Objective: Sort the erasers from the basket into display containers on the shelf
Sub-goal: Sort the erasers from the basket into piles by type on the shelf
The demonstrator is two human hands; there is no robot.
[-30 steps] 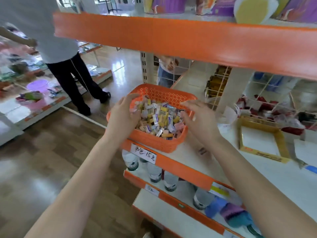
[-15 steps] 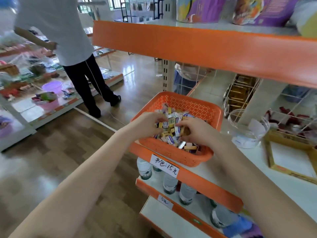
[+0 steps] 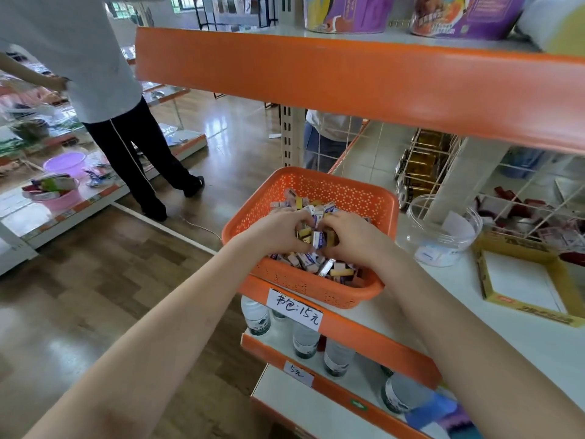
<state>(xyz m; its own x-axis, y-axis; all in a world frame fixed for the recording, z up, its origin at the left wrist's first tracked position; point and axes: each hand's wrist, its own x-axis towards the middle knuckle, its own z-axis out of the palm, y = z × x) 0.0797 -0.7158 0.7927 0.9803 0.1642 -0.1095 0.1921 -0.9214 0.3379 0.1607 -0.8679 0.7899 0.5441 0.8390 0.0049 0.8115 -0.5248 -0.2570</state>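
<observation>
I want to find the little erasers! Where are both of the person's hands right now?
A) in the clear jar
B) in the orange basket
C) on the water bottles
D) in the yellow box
B: the left hand and the right hand are both down in the orange basket, fingers curled round some of the erasers.

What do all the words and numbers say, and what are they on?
"书包:15元": handwritten price tag on the orange shelf edge below the basket.
"5元": smaller tag on the lower shelf edge.
Print on the erasers, purple tubs and yellow box: too blurred to read.
</observation>
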